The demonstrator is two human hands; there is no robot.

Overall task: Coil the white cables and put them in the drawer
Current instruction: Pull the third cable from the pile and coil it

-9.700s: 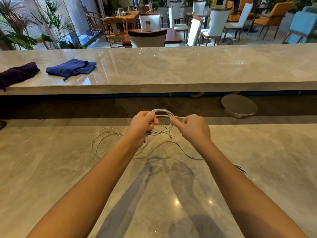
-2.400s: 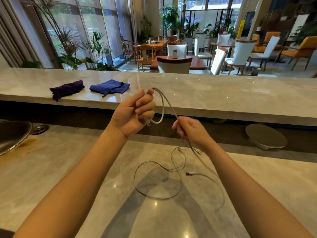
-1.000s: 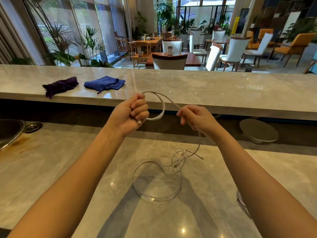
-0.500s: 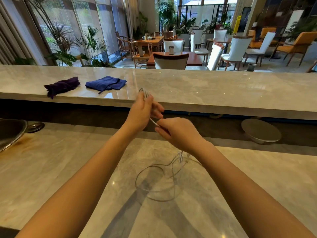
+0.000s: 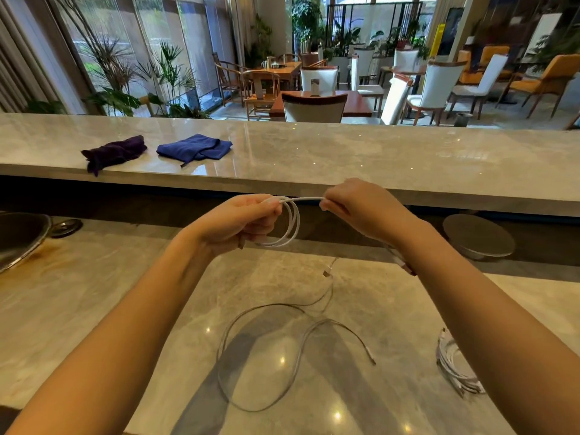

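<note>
My left hand (image 5: 238,222) pinches a small coil of white cable (image 5: 293,224), two or three loops hanging from its fingers above the marble counter. My right hand (image 5: 361,208) grips the same cable a short way to the right, and the strand runs taut between both hands. The cable's free end dangles under my right wrist. A second white cable (image 5: 266,350) lies loose in wide loops on the counter below. A finished cable bundle (image 5: 455,365) rests at the right, partly hidden by my right forearm. No drawer is in view.
A raised marble bar (image 5: 345,152) runs across behind, with a purple cloth (image 5: 114,152) and a blue cloth (image 5: 196,147) on it. A metal basin (image 5: 18,237) sits at the left edge. A round metal dish (image 5: 478,235) sits under the bar at right.
My hands have moved apart since half a second ago, pulling a stretch of cable taut. The coil in my left hand has gained a loop, and less of this cable lies on the counter.
</note>
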